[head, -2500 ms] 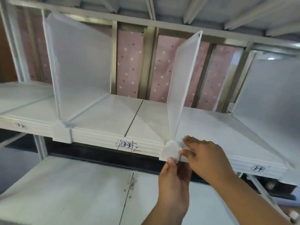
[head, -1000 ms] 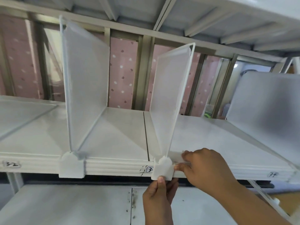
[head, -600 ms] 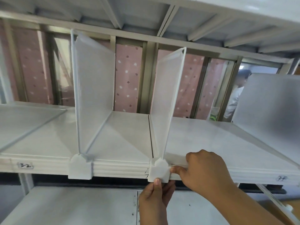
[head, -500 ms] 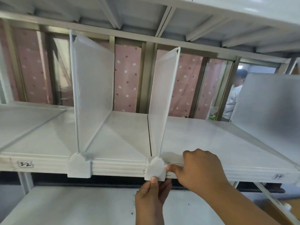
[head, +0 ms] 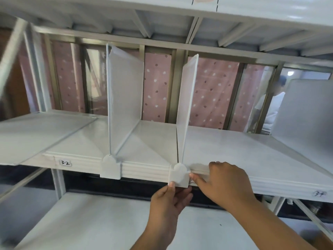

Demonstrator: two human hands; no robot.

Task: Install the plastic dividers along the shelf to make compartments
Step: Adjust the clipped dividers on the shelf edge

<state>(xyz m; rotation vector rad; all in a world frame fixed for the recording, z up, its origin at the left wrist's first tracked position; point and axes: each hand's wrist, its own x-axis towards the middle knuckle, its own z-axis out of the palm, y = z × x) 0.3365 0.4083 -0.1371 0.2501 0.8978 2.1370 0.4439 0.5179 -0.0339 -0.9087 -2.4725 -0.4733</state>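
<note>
Two translucent white plastic dividers stand upright on the white shelf (head: 234, 159). The left divider (head: 124, 105) is clipped over the shelf's front lip by its white foot (head: 110, 168). The middle divider (head: 186, 105) ends in a white foot (head: 178, 176) on the lip. My left hand (head: 169, 201) pinches the foot's lower edge from below. My right hand (head: 223, 183) rests on the lip just right of the foot, fingertips touching its side. A third divider (head: 302, 112) stands at the far right.
Labels "3-2" (head: 65, 162) and a second handwritten tag (head: 319, 193) mark the shelf's front lip. A lower shelf (head: 90, 222) lies beneath, an upper shelf overhead. Behind the rack hang pink dotted curtains (head: 156, 87); a person in white (head: 272, 109) stands at the back right.
The middle divider has slid left along the shelf lip with both hands on its foot, covering the "3-3" label. My view has shifted so the shelf sits further right.
</note>
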